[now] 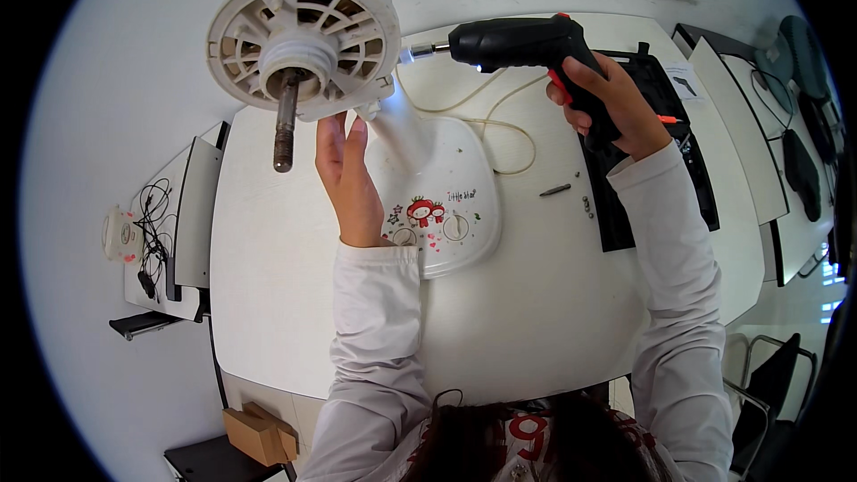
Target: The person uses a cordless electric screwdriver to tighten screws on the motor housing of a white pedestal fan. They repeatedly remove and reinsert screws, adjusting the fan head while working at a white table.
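A white electric fan stands without blades; its slotted motor head (357, 45) fills the upper left, with a rusty shaft (284, 125) pointing toward me. Below it, the white base (464, 232) carries cartoon prints and two round knobs. My left hand (353, 187) reaches up to the underside of the head, next to the neck, its fingertips partly hidden there. In my right hand (616, 103) is a black cordless screwdriver (513, 42), held level with the fingers wrapped round its grip. Its lit tip meets the right side of the motor head; the screw there is not visible.
An open black tool case (611, 228) lies at the right on the white table (544, 330). Near it are a loose driver bit (555, 189) and several small screws (587, 205). The fan's pale cord (536, 147) loops behind the base. Side tables and chairs stand around.
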Demonstrator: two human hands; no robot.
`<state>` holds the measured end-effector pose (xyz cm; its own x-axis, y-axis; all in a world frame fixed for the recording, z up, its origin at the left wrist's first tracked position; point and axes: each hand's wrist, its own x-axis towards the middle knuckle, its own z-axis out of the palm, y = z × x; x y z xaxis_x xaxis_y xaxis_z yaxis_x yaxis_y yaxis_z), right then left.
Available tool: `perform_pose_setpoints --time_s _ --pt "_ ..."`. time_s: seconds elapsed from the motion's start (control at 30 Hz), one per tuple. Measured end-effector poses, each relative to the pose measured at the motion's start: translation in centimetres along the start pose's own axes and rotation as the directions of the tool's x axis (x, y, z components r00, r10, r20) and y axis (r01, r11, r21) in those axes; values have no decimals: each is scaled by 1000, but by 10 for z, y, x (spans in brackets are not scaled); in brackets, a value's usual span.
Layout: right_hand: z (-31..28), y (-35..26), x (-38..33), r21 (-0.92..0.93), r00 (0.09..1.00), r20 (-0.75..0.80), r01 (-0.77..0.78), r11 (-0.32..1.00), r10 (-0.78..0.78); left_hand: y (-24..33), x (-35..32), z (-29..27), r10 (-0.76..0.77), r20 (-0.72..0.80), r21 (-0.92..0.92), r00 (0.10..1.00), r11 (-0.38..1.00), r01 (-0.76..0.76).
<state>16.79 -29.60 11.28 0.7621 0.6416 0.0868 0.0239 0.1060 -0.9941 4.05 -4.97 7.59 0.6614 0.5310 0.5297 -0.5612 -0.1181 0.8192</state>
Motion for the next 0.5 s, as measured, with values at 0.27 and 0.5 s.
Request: perform_pose_setpoints --time_s 0.27,0.5 --pt "3 -4 -3 8 1000 -19 -15 1000 15 -3 0 -1 3 -11 -26 1000 1000 -4" --pt "3 -3 -1 21 999 -31 -23 1000 23 0 0 -2 1 -8 -36 1000 999 -1"
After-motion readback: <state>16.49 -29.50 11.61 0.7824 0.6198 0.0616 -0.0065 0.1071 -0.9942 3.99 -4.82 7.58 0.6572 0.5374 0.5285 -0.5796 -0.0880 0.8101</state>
